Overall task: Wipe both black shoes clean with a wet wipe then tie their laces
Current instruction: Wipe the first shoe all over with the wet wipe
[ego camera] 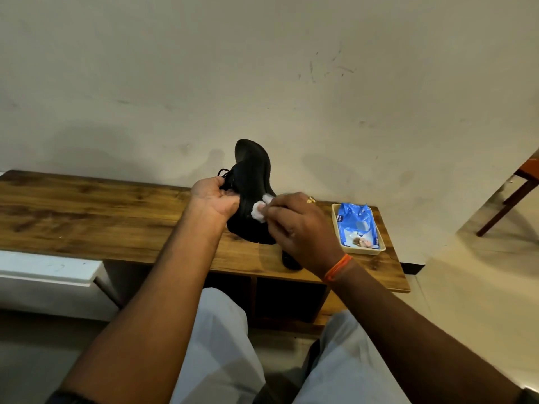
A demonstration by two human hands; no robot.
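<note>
My left hand (pixel 217 199) grips the black shoe (pixel 253 185) upright above the table (pixel 87 217). My right hand (pixel 303 228) pinches the wet wipe (pixel 259 210) against its side; the wipe pack (pixel 356 225) lies at 3 o'clock.

Both arms extended; left hand (pixel 217 198) curled, right hand (pixel 300 228) pinching.

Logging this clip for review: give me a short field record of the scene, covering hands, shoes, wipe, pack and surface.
left hand: grips the raised shoe at its lace side
right hand: pinches the wipe against the shoe's side
raised shoe: black, tilted with the sole facing the wall
second shoe: mostly hidden behind the right hand, on the bench
laces: loose ends show, knot unclear
pack: blue, lying in a cream tray
surface: wooden bench against the wall
</note>
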